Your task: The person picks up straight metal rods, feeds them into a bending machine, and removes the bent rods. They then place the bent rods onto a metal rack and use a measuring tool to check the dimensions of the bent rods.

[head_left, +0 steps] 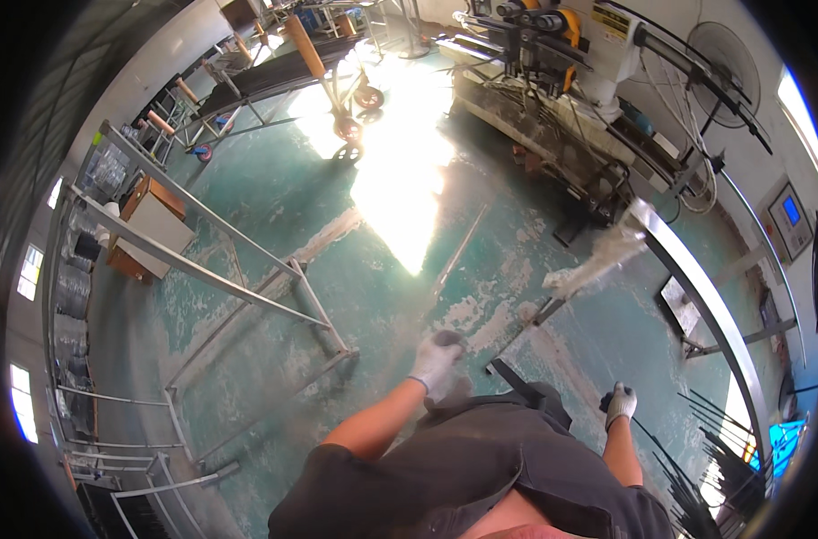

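Green workshop floor (391,310), silver bar (707,292) along its right side

Far to the left of the silver bar, a metal rack (198,265) of long rails stands on the floor. A heavy machine (561,99) is beyond the bar's upper end. A bundle of thin black rods (737,467) fans out at the left of the bar's lower end. The one box (153,235), brown and white, sits well left of the bar, past the rack; its inside cannot be seen. Whitish wrap (611,247), blurred, trails leftward from the bar's upper end. A dark strip (518,382) shows well to the bar's left.

The left hand (437,361), in a pale glove, is farther left of the bar than this strip; its fingers are too blurred to tell whether apart or together. The right hand (620,402), gloved and nearer the bar, has its fingers curled; one thin rod appears beside it, but whether they clamp it I cannot tell.
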Demonstrator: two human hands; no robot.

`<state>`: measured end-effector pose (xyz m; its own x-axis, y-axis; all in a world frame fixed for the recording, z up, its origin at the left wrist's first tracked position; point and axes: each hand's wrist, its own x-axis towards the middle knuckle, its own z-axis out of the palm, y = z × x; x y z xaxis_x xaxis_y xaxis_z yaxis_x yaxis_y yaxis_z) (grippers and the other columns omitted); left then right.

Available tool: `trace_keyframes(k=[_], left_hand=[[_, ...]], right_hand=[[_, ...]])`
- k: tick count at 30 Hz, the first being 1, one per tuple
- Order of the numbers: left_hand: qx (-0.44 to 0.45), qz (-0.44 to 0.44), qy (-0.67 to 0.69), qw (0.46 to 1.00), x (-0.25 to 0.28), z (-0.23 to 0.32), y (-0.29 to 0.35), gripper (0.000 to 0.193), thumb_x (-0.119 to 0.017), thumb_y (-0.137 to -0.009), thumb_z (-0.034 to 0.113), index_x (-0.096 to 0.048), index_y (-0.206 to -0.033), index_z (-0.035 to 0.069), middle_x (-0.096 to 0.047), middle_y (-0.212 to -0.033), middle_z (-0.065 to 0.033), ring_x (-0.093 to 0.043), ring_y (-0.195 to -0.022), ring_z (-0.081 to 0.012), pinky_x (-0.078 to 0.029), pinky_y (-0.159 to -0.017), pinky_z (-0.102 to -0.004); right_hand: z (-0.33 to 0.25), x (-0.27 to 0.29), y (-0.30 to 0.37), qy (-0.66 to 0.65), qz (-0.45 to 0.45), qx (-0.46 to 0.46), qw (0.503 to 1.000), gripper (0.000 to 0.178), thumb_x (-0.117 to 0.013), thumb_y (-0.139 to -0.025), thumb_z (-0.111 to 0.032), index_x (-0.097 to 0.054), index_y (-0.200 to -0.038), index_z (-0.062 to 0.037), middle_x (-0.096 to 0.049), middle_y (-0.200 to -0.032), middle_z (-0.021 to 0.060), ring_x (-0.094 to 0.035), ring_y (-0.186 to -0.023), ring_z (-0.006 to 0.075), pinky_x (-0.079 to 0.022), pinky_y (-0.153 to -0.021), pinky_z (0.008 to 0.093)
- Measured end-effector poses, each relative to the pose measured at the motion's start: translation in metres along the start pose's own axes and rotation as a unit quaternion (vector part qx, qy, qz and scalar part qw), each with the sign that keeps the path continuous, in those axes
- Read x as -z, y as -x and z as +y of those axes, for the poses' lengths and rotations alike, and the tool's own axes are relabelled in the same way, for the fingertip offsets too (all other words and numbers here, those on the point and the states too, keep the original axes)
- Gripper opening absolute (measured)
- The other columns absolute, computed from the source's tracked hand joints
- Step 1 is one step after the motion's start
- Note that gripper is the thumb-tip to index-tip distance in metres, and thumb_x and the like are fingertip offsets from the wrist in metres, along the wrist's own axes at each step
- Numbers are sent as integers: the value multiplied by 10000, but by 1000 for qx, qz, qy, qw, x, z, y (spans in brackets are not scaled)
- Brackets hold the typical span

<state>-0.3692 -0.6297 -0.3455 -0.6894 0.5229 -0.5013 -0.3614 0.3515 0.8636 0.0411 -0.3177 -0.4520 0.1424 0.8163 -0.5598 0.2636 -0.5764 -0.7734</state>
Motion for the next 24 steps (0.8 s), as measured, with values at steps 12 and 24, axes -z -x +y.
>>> trace_keyframes(k=[12,24], left_hand=[[60,53,130,988,116,64,-184,305,-679,-952,62,-676,-1237,-47,-763,-1046,-142,-754,-906,-218,-622,-790,-347],[-60,183,-34,981,287,271,-464,271,-701,-921,65,-718,-1176,-23,-762,-1034,-113,-725,-908,-193,-588,-810,-338]], right_hand=[[178,-245,-129,717,-352,291,527,390,-564,-978,-348,-790,-1171,-95,-757,-1246,167,-717,-1181,354,-576,-979,452],[-409,-800,-44,468,-322,412,712,261,-752,-934,-268,-703,-1053,-42,-762,-970,213,-746,-926,394,-576,-797,474]])
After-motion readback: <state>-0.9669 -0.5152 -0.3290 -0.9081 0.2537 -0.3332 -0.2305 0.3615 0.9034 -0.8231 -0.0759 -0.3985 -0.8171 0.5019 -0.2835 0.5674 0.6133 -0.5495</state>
